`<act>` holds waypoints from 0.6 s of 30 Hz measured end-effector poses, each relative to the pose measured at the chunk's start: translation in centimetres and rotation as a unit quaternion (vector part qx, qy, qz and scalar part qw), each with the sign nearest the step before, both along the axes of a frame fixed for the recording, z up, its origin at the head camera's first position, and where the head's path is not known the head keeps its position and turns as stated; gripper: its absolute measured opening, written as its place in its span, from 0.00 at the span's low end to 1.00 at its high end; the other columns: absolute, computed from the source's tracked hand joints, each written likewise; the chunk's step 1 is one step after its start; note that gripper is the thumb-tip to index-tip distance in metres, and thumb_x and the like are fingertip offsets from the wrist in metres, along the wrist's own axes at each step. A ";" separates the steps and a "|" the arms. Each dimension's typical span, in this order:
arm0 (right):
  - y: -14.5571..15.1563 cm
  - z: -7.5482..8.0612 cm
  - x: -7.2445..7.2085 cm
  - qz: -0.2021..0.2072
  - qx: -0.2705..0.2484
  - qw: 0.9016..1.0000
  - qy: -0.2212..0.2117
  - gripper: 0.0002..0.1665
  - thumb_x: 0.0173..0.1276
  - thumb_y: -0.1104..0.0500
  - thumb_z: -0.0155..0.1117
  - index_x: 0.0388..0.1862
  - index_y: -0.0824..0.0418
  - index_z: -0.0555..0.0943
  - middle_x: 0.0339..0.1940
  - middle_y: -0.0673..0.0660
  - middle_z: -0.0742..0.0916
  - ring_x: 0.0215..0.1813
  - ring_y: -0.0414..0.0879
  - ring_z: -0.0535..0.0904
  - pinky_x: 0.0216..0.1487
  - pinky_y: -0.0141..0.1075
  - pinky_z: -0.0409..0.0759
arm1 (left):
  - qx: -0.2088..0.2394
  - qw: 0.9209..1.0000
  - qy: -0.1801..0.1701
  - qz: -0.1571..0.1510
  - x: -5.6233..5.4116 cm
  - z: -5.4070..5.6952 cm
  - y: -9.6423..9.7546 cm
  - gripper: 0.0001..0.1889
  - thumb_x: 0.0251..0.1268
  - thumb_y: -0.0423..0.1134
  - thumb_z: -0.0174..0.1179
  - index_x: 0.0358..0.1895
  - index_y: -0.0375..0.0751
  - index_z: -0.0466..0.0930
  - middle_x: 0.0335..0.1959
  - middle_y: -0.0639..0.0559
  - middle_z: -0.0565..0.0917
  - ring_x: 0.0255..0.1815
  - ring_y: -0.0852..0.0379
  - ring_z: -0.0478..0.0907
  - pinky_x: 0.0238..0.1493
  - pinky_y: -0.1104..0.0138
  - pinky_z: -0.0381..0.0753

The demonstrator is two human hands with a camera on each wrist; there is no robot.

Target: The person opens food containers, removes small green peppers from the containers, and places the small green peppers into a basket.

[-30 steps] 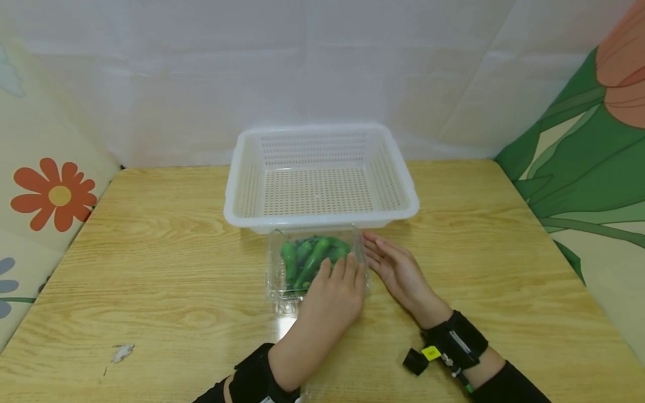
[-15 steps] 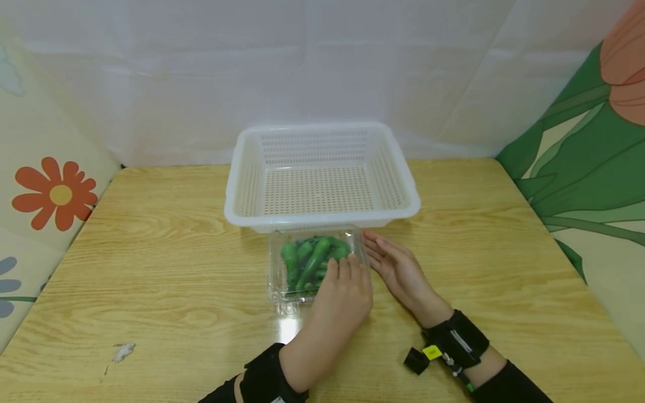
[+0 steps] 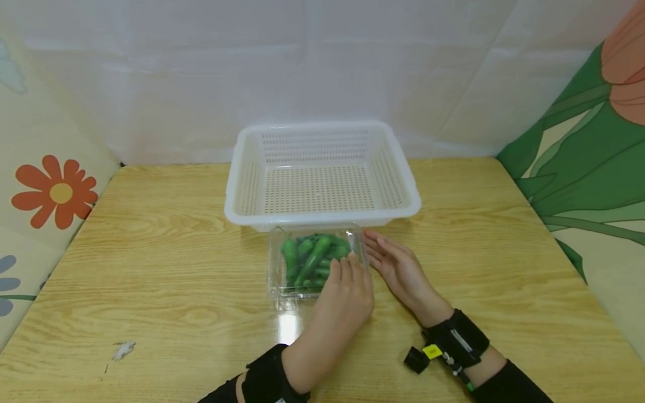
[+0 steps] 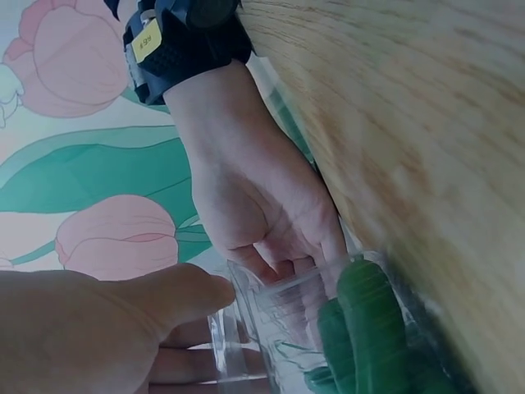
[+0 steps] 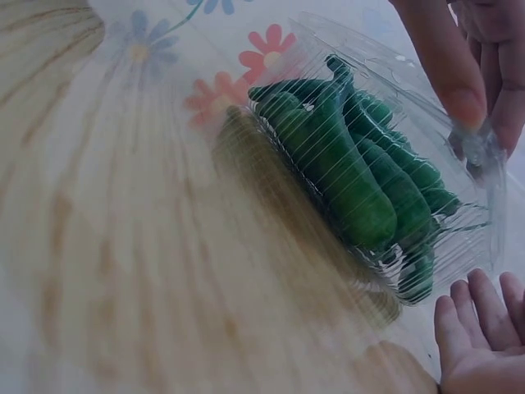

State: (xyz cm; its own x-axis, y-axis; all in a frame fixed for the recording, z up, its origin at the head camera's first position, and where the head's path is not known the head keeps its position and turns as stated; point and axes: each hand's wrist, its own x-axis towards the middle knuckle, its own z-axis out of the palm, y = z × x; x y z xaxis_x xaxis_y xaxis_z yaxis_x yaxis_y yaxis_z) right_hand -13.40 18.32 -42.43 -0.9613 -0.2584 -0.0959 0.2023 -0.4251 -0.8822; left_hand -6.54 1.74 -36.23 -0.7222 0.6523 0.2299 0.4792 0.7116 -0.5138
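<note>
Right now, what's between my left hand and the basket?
In the head view, the clear box of green peppers lies between your left hand and the basket.

The clear rectangular plastic box [image 3: 274, 263] is thin and glossy, its walls finely ribbed; through it the slender green peppers [image 5: 353, 197] look smooth and waxy. Near the worktop's far edge, the white rectangular perforated plastic basket [image 3: 322, 217] has a smooth satin rim. The yellow wood-grain worktop [image 3: 176, 235] is lightly glossy, roughened by a pale scuffed patch [image 3: 123, 351] towards its near left corner. Behind, the white creased sheet [image 3: 322, 67] has a soft sheen; the black wrist strap [image 3: 457, 338] looks like matt cloth.
</note>
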 end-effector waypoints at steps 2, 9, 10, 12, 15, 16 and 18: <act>0.0 0.0 0.0 0.000 -0.001 1.000 -0.001 0.18 0.83 0.60 0.43 0.55 0.53 0.81 0.57 0.50 0.84 0.62 0.41 0.78 0.64 0.34 0.74 | -0.002 1.000 -0.002 0.003 0.0 0.1 0.0 0.17 0.77 0.43 0.48 0.58 0.44 0.83 0.55 0.47 0.84 0.53 0.55 0.83 0.58 0.62 0.79; 0.1 0.0 0.1 0.003 0.003 1.000 0.001 0.18 0.83 0.59 0.42 0.59 0.56 0.80 0.58 0.49 0.84 0.62 0.41 0.77 0.64 0.34 0.74 | 0.032 0.999 0.012 -0.003 -0.2 -0.1 -0.2 0.15 0.75 0.42 0.50 0.53 0.43 0.84 0.52 0.49 0.85 0.51 0.56 0.83 0.56 0.62 0.80; 0.1 0.0 0.1 0.003 0.004 1.000 0.001 0.18 0.83 0.59 0.42 0.59 0.56 0.80 0.58 0.49 0.84 0.62 0.41 0.77 0.64 0.34 0.74 | 0.038 0.999 0.017 -0.005 -0.3 -0.2 -0.3 0.15 0.75 0.42 0.49 0.52 0.43 0.83 0.52 0.49 0.86 0.50 0.56 0.83 0.56 0.62 0.80; 0.1 0.0 0.1 0.003 0.004 1.000 0.001 0.18 0.83 0.59 0.42 0.59 0.55 0.80 0.58 0.49 0.84 0.62 0.41 0.77 0.64 0.34 0.74 | 0.046 0.999 0.025 -0.009 -0.3 -0.3 -0.4 0.15 0.75 0.41 0.49 0.52 0.43 0.83 0.51 0.49 0.86 0.50 0.56 0.83 0.55 0.62 0.80; 0.1 0.0 0.1 0.003 0.003 1.000 -0.001 0.18 0.83 0.59 0.42 0.59 0.55 0.80 0.58 0.49 0.84 0.62 0.41 0.77 0.64 0.34 0.75 | 0.046 0.999 0.021 -0.012 -0.2 -0.3 -0.4 0.17 0.75 0.41 0.48 0.55 0.42 0.83 0.52 0.48 0.86 0.50 0.56 0.83 0.54 0.62 0.81; 0.1 0.0 0.1 0.002 0.002 1.000 -0.003 0.18 0.83 0.59 0.42 0.59 0.56 0.79 0.58 0.50 0.84 0.62 0.42 0.77 0.64 0.34 0.75 | 0.042 0.999 0.015 -0.012 -0.2 -0.3 -0.3 0.17 0.75 0.41 0.48 0.57 0.41 0.83 0.53 0.47 0.85 0.51 0.55 0.83 0.53 0.63 0.82; 0.1 0.0 0.0 0.002 0.002 1.000 -0.006 0.19 0.83 0.59 0.43 0.62 0.58 0.77 0.58 0.50 0.84 0.62 0.42 0.77 0.64 0.35 0.75 | 0.029 1.000 -0.002 -0.010 0.0 -0.2 -0.2 0.18 0.76 0.41 0.49 0.58 0.41 0.83 0.54 0.45 0.84 0.52 0.54 0.83 0.50 0.64 0.84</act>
